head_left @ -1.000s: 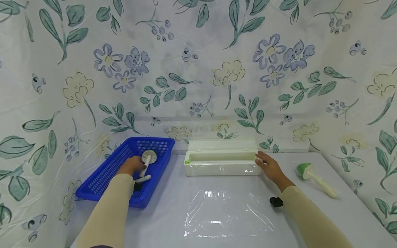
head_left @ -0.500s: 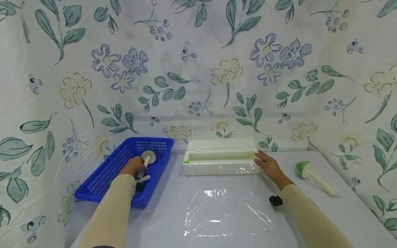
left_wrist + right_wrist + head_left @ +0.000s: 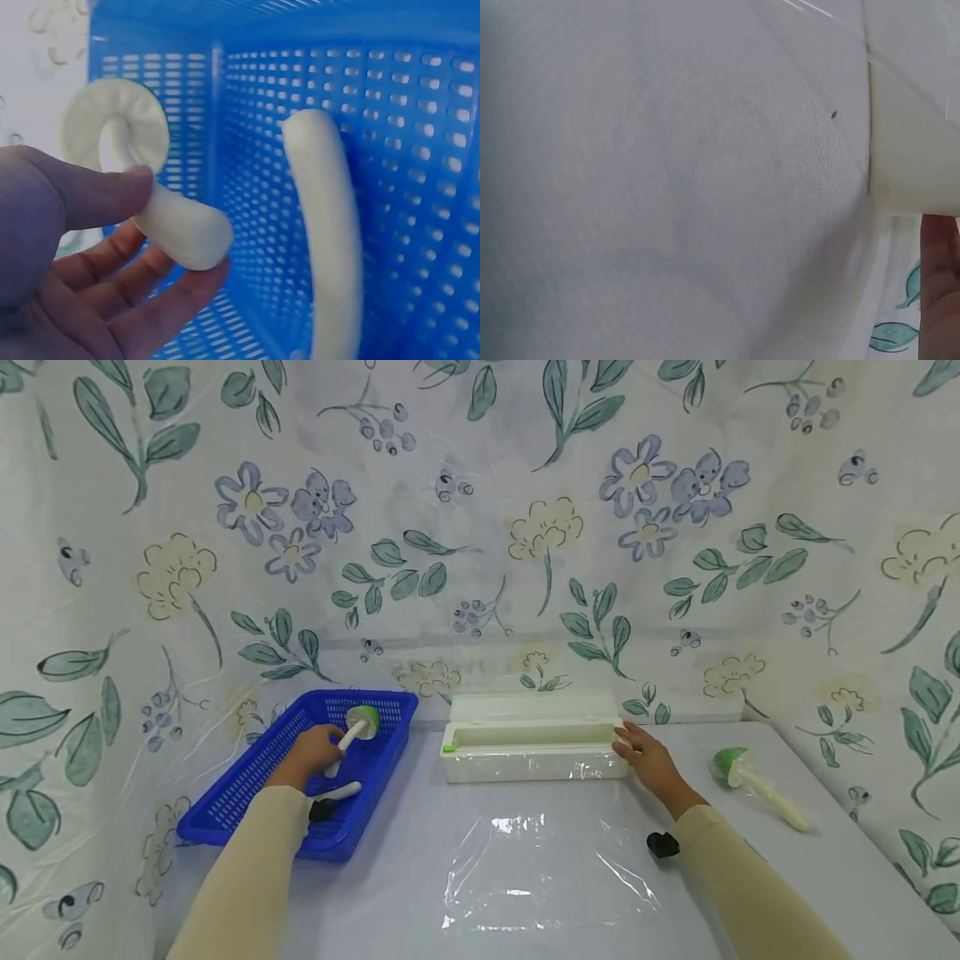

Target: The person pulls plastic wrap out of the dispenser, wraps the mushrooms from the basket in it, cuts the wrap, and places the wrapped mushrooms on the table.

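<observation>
My left hand (image 3: pixel 311 752) reaches into a blue basket (image 3: pixel 247 777) and pinches the white stem of a toy mushroom (image 3: pixel 358 725), whose green cap is raised above the basket floor. In the left wrist view, thumb and fingers of this hand (image 3: pixel 90 247) curl round the mushroom (image 3: pixel 150 195) stem; a second white stem (image 3: pixel 326 225) lies beside it. My right hand (image 3: pixel 647 760) rests with relaxed fingers against the right end of a white cling-film dispenser (image 3: pixel 528 752). In the right wrist view only a fingertip (image 3: pixel 939 285) shows beside the dispenser (image 3: pixel 915 112).
A sheet of clear film (image 3: pixel 540 877) lies flat on the table before the dispenser. A film-wrapped green-capped mushroom (image 3: pixel 750 781) lies at the right. Another white stem (image 3: pixel 339 792) lies in the basket. Flowered cloth walls close in the back and sides.
My left hand has lifted the mushroom off the basket floor and tilted it, so the green cap top now shows. The right hand has stayed on the dispenser's end.
</observation>
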Action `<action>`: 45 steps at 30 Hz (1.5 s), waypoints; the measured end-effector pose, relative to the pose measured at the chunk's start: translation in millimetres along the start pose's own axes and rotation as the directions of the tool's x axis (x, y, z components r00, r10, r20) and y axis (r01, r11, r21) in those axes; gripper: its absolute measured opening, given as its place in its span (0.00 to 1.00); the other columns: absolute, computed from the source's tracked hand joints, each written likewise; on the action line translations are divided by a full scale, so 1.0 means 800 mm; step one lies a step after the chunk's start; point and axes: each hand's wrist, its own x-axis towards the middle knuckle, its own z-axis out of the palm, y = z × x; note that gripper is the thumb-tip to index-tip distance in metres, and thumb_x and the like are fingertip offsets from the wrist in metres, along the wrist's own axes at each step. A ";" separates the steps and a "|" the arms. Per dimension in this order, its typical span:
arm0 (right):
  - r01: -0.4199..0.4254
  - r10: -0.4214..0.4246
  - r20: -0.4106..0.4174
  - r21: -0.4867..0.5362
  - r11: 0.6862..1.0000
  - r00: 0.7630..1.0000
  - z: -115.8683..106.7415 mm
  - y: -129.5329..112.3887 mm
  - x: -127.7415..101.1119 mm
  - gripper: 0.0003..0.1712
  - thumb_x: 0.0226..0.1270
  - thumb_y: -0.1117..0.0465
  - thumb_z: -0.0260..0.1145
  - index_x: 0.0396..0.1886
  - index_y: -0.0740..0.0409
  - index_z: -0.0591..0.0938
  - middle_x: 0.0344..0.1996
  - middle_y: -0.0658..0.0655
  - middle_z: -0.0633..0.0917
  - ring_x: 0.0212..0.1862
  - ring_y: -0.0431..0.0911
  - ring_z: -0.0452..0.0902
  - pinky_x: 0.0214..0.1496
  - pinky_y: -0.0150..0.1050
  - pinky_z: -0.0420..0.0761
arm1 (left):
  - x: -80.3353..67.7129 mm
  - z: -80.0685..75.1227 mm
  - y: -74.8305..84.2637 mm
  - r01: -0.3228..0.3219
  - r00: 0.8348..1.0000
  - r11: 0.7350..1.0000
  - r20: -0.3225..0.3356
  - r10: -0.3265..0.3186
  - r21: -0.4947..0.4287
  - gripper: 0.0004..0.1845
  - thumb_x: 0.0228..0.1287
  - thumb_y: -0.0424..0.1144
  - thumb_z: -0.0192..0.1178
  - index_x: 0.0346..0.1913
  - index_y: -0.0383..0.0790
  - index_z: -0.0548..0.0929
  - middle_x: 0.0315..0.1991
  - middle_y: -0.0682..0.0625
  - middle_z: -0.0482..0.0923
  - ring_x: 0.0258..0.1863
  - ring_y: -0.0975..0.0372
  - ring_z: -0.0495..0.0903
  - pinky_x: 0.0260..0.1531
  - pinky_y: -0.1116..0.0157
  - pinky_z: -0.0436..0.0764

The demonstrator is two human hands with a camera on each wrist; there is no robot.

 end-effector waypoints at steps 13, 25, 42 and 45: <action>-0.016 0.016 0.008 0.086 0.996 1.000 -0.010 -0.001 0.002 0.36 0.73 0.46 0.58 0.72 0.63 0.65 0.76 0.59 0.53 0.72 0.62 0.53 0.64 0.55 0.67 | -0.025 -0.020 0.050 -0.247 0.951 0.962 -0.162 0.264 0.115 0.20 0.66 0.30 0.59 0.60 0.31 0.75 0.44 0.33 0.78 0.39 0.45 0.80 0.36 0.49 0.79; -0.033 0.031 0.017 0.111 0.993 0.999 0.003 0.010 0.004 0.37 0.72 0.44 0.58 0.72 0.61 0.65 0.76 0.57 0.53 0.73 0.62 0.51 0.67 0.56 0.62 | -0.054 0.003 0.107 -0.372 0.912 0.921 -0.142 0.385 0.113 0.20 0.67 0.30 0.60 0.62 0.37 0.76 0.49 0.39 0.76 0.46 0.46 0.77 0.42 0.49 0.78; -0.011 0.009 0.017 0.108 0.994 1.000 0.000 0.005 0.005 0.35 0.74 0.47 0.57 0.72 0.63 0.65 0.76 0.60 0.53 0.72 0.63 0.50 0.68 0.56 0.59 | -0.095 0.094 0.167 -0.604 0.793 0.794 -0.046 0.607 0.074 0.16 0.62 0.28 0.63 0.53 0.40 0.84 0.42 0.49 0.77 0.41 0.56 0.78 0.38 0.58 0.78; -0.030 0.028 0.023 0.128 0.991 0.999 0.001 0.006 0.004 0.34 0.75 0.49 0.57 0.72 0.62 0.65 0.76 0.59 0.52 0.72 0.62 0.51 0.67 0.55 0.62 | -0.100 0.111 0.174 -0.621 0.782 0.780 -0.017 0.623 0.076 0.15 0.63 0.29 0.63 0.52 0.41 0.84 0.42 0.49 0.78 0.40 0.57 0.78 0.38 0.58 0.78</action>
